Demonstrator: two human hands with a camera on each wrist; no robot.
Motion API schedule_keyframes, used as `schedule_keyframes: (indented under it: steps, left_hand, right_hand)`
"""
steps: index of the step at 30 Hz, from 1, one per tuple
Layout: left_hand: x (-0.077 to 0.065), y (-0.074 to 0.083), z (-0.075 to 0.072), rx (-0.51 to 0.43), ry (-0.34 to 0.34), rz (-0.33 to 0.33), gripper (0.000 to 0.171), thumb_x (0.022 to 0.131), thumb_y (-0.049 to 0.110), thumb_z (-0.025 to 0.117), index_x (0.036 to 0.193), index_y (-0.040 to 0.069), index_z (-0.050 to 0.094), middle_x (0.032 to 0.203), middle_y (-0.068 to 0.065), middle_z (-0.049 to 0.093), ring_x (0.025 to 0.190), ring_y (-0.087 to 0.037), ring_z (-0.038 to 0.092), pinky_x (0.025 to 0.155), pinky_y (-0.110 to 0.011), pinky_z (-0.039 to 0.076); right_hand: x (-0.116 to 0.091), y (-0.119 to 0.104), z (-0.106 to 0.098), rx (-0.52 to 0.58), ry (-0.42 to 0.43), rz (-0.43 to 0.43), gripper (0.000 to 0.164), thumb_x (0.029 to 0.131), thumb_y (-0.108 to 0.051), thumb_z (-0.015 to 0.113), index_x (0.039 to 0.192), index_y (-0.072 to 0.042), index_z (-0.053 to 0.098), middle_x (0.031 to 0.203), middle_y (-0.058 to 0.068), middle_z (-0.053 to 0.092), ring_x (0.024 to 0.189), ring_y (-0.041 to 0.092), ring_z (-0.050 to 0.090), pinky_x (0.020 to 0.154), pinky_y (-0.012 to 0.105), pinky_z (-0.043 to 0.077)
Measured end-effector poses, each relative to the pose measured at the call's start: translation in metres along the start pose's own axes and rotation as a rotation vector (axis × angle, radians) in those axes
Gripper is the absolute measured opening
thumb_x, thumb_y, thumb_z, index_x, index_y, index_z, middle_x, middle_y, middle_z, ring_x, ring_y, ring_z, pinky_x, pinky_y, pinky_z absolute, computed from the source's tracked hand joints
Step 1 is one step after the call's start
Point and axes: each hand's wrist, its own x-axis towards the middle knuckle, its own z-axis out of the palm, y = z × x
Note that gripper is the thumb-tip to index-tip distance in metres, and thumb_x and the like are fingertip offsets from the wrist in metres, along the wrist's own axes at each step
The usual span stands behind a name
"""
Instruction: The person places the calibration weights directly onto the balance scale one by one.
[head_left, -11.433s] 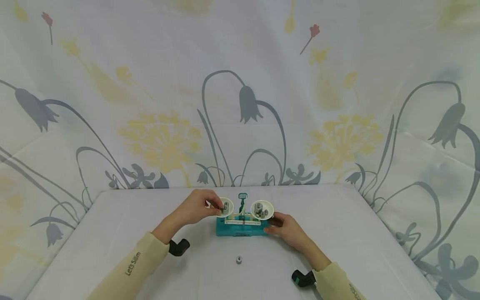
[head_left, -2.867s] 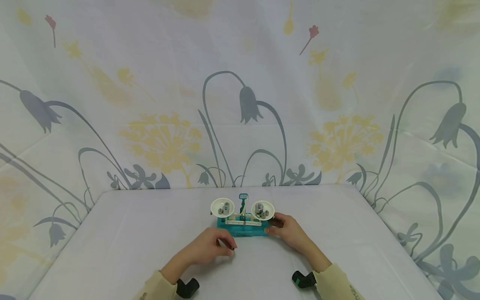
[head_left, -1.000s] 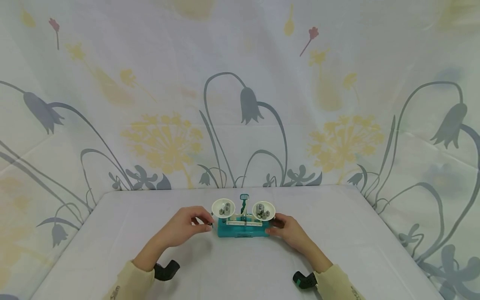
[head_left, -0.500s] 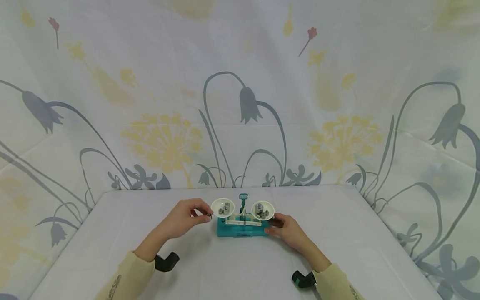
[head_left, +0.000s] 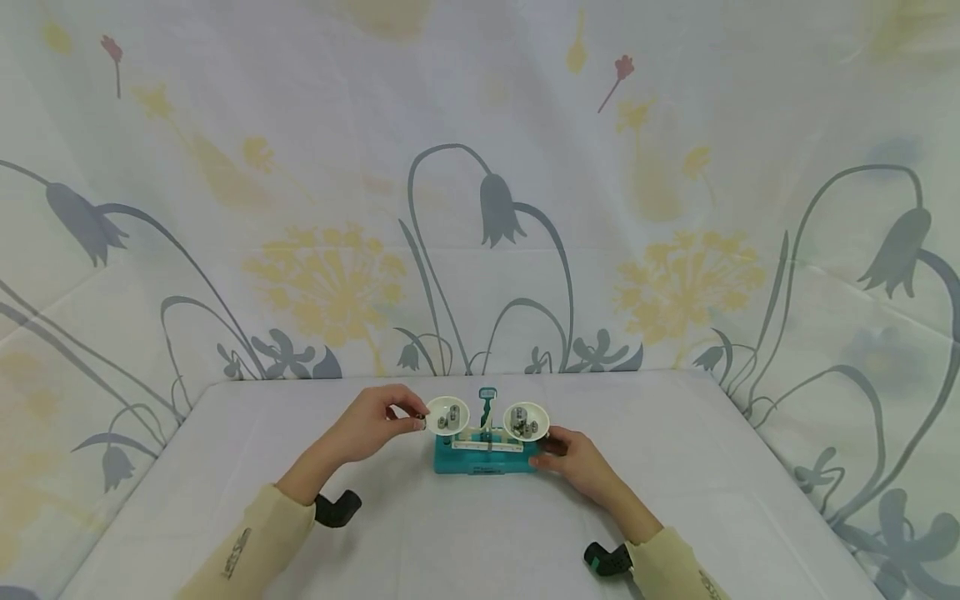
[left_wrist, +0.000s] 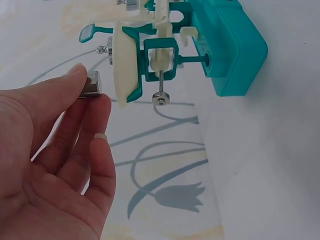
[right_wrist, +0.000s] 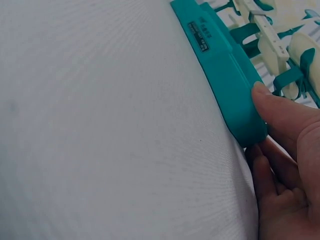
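Observation:
A teal balance scale stands on the white-covered table with a cream pan at each side. Beside the outer rim of the left pan, my left hand pinches a small silver metal weight between thumb and fingertips. Several metal weights stand in that pan. More weights sit in the right pan. My right hand grips the right end of the scale's base, thumb on the upper side and fingers at the end.
The scale's teal pointer frame rises between the pans. An adjusting nut sticks out below the left pan. Black devices are worn on both wrists. A flower-printed cloth hangs behind the table.
A weight that stood on the table before the scale is gone from there. My left hand went down to that spot, then rose to the left pan with a weight. The right hand stayed.

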Motion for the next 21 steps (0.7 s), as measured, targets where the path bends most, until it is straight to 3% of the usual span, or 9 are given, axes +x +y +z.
schedule_keyframes:
  steps: [11, 18, 21]
  left_hand:
    - [0.009, -0.003, 0.001, 0.018, -0.016, 0.036, 0.011, 0.09, 0.012, 0.074, 0.101, 0.013, 0.073, 0.097, 0.006, 0.068, 0.093, -0.015, 0.063, 0.077, -0.032, 0.05]
    - [0.014, -0.001, 0.003, 0.02, -0.044, 0.027, 0.012, 0.09, 0.01, 0.074, 0.101, 0.013, 0.072, 0.098, 0.005, 0.067, 0.091, -0.015, 0.061, 0.074, -0.031, 0.051]
    - [0.016, -0.001, 0.004, 0.026, -0.053, 0.039, 0.012, 0.09, 0.008, 0.074, 0.101, 0.013, 0.073, 0.097, 0.005, 0.067, 0.09, -0.015, 0.061, 0.073, -0.03, 0.051]
  right_hand:
    - [0.002, 0.002, 0.002, 0.006, 0.014, 0.019, 0.058, 0.084, -0.021, 0.081, 0.132, 0.003, 0.059, 0.127, 0.018, 0.064, 0.119, 0.034, 0.06, 0.1, 0.046, 0.047]
    - [0.002, 0.002, 0.002, -0.016, 0.01, 0.02, 0.057, 0.085, -0.022, 0.08, 0.132, 0.003, 0.059, 0.125, 0.016, 0.065, 0.118, 0.032, 0.061, 0.096, 0.036, 0.048]
    - [0.002, 0.002, 0.002, -0.008, 0.008, 0.023, 0.058, 0.085, -0.022, 0.08, 0.132, 0.003, 0.058, 0.126, 0.016, 0.064, 0.119, 0.032, 0.06, 0.097, 0.037, 0.048]
